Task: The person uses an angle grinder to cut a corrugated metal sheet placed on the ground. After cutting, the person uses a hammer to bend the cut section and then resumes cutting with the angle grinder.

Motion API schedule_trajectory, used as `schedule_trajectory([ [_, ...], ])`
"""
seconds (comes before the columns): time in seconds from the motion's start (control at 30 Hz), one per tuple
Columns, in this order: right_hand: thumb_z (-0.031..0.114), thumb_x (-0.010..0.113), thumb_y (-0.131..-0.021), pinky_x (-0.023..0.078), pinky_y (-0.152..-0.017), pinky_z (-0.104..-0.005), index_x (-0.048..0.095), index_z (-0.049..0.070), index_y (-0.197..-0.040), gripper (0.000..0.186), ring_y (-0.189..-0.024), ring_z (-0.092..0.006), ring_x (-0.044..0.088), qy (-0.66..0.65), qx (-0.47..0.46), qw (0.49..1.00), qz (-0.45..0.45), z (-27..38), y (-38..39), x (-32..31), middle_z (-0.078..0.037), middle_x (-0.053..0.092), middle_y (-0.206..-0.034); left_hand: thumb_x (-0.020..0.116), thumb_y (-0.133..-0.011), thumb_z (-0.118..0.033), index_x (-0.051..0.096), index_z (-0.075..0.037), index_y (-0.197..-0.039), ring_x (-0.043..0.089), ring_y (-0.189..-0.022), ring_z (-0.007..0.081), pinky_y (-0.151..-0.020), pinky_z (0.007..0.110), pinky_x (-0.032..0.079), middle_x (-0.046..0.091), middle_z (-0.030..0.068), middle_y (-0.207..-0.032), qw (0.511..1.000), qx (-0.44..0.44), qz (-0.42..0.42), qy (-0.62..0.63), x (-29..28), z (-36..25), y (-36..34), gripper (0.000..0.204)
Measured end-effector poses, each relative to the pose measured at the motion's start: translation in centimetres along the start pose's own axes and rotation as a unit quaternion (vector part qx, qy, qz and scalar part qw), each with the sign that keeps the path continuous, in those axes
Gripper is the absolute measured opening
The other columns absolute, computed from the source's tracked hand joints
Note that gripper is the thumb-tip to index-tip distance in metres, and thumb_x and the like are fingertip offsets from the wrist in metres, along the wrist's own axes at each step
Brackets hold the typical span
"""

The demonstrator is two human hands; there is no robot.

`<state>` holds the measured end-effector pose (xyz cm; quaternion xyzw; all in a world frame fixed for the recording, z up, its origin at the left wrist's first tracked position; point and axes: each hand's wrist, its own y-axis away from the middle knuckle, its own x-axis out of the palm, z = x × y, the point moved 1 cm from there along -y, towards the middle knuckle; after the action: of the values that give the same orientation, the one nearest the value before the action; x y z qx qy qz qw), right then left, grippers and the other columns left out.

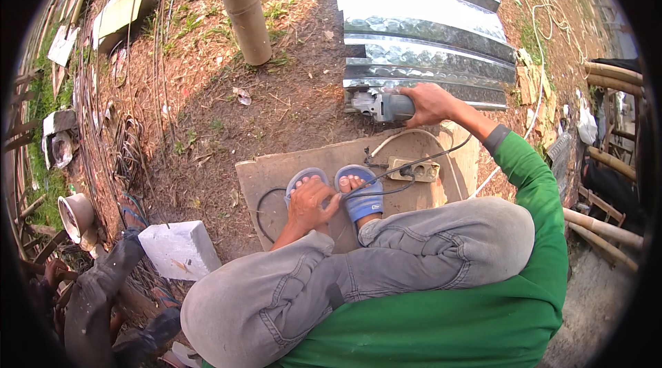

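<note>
Thick bamboo pole, white block at left, pale container farther left.

The right hand is hiding the rear of the angle grinder, whose disc is probably sitting below the head, too small to make out. The left hand is covering part of the left sandal, while the left knee is concealing most of that forearm. The upper edge is cutting off the metal sheets and the bamboo post. The dark rim is cropping another person at lower left, and the wearer's legs are masking the wooden board's near side.
</note>
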<state>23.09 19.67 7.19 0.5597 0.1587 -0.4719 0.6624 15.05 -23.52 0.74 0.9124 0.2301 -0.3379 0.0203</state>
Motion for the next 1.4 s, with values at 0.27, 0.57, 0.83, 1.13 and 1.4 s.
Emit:
schedule_trajectory([
  [0.27, 0.041, 0.093, -0.073, 0.063, -0.088, -0.0555, 0.070, 0.005, -0.143, 0.082, -0.095, -0.0469, 0.080, -0.001, 0.028, 1.000, 0.011, -0.1, 1.1, -0.3, -0.027, 0.082, -0.101, 0.091, -0.086, -0.020, 0.080, -0.010, -0.088, 0.074, -0.088, 0.0309, -0.092, 0.043, 0.060, 0.074, 0.0083, -0.084, 1.000, -0.022, 0.012, 0.013, -0.1, -0.2, 0.0, 0.015],
  [0.57, 0.040, 0.090, -0.078, 0.063, -0.085, -0.0557, 0.068, 0.005, -0.131, 0.067, -0.094, -0.0451, 0.079, -0.012, -0.025, 0.997, -0.076, 4.0, -0.1, 0.3, -0.024, 0.080, -0.100, 0.091, -0.087, -0.020, 0.080, -0.011, -0.088, 0.074, -0.087, 0.0311, -0.088, 0.044, 0.060, 0.074, 0.0085, -0.085, 1.000, -0.027, 0.004, 0.011, -0.1, -0.3, -0.1, 0.014],
  [0.83, 0.042, 0.091, -0.077, 0.063, -0.086, -0.0569, 0.067, 0.007, -0.134, 0.071, -0.096, -0.0465, 0.078, 0.008, 0.005, 0.995, -0.096, 2.5, -1.7, 1.9, -0.023, 0.080, -0.104, 0.091, -0.085, -0.019, 0.076, -0.010, -0.085, 0.071, -0.086, 0.0287, -0.077, 0.044, 0.057, 0.071, 0.0060, -0.083, 1.000, -0.007, -0.007, 0.013, -0.2, -0.3, 0.0, 0.017],
  [1.13, 0.042, 0.089, -0.077, 0.063, -0.085, -0.0572, 0.066, 0.005, -0.125, 0.064, -0.095, -0.0468, 0.078, 0.001, 0.011, 0.996, -0.091, 2.4, -2.2, 2.5, -0.024, 0.080, -0.101, 0.090, -0.088, -0.020, 0.078, -0.011, -0.087, 0.072, -0.089, 0.0282, -0.080, 0.043, 0.058, 0.073, 0.0056, -0.086, 1.000, 0.000, 0.005, 0.004, -0.1, 0.1, 0.1, 0.015],
  [1.4, 0.040, 0.087, -0.077, 0.063, -0.086, -0.0573, 0.069, 0.002, -0.120, 0.060, -0.095, -0.0477, 0.078, -0.010, 0.017, 0.997, -0.076, 3.1, -2.1, 1.1, -0.026, 0.080, -0.100, 0.091, -0.087, -0.019, 0.078, -0.010, -0.087, 0.073, -0.090, 0.0289, -0.081, 0.043, 0.058, 0.073, 0.0062, -0.086, 1.000, -0.008, 0.015, 0.003, -0.2, 0.0, 0.1, 0.015],
])
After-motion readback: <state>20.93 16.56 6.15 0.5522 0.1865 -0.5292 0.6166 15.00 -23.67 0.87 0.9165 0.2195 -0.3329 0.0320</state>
